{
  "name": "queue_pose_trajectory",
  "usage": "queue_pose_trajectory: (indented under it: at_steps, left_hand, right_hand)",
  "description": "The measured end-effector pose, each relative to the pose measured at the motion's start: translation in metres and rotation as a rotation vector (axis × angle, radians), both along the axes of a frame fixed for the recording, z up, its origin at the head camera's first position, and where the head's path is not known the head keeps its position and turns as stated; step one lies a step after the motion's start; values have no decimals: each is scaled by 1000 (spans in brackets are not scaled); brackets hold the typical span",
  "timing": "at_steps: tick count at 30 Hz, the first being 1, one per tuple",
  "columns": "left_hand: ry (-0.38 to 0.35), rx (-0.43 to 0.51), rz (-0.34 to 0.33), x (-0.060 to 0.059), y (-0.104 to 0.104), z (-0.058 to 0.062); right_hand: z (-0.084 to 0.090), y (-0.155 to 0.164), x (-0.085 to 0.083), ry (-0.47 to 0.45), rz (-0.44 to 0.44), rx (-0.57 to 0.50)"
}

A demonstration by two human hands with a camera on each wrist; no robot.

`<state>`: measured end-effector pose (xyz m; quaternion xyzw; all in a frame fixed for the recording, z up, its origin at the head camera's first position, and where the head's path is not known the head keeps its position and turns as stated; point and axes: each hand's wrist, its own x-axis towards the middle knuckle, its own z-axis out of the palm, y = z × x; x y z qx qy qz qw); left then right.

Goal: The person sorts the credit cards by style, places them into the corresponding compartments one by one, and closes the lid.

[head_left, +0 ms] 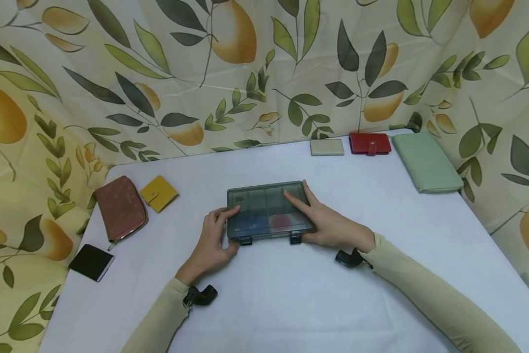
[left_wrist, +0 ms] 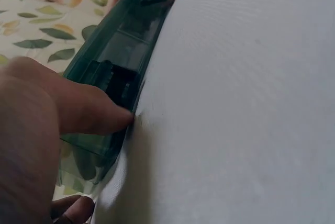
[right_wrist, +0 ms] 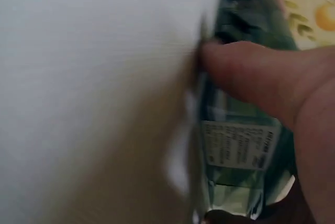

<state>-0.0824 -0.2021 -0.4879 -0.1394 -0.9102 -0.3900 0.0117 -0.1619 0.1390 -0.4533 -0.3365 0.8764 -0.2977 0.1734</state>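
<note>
A translucent dark green plastic organizer box (head_left: 255,211) lies in the middle of the white table, lid down, two dark latches (head_left: 295,238) along its near side. Something blue and something reddish show through the lid. My left hand (head_left: 211,240) grips the box's left end, thumb at the near corner beside a latch. At the right end my right hand (head_left: 330,223) holds it, one finger across the lid and the thumb by the near corner. In the right wrist view a printed label (right_wrist: 238,144) shows on the box's end, below the thumb.
To the left lie a brown zip wallet (head_left: 122,208), a small yellow wallet (head_left: 159,193) and a black flat item (head_left: 91,263). Along the back are a beige card holder (head_left: 327,147), a red wallet (head_left: 370,143) and a light green wallet (head_left: 428,162). Patterned cloth surrounds the table.
</note>
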Motion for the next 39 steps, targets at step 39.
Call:
queue_pose_trajectory:
  at_steps: [39]
  left_hand:
    - [-2, 307, 156, 9, 12, -10]
  right_hand:
    - [-4, -1, 11, 29, 14, 39]
